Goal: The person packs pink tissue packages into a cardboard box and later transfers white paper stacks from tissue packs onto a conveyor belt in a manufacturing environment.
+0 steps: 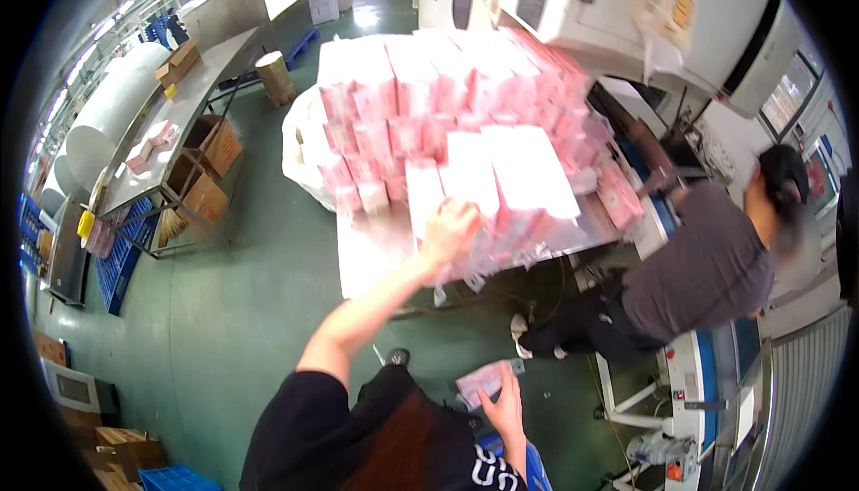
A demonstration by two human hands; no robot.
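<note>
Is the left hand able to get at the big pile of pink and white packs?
Probably yes. The left hand is already up against the front of the pink and white packs, and nothing sits between them. The right hand is down low, holding a single pack.

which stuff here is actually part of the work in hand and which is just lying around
In hand:
- left hand on the stacked pink-and-white packs
- right hand holding one pink pack

Lying about:
- cardboard boxes under the steel table
- blue crates
- big white rolls

Black short-sleeved top, red-brown panel down front, white lettering nr hem (blurred), bare forearms; left hand point(450, 231), right hand point(504, 412) ungloved.
</note>
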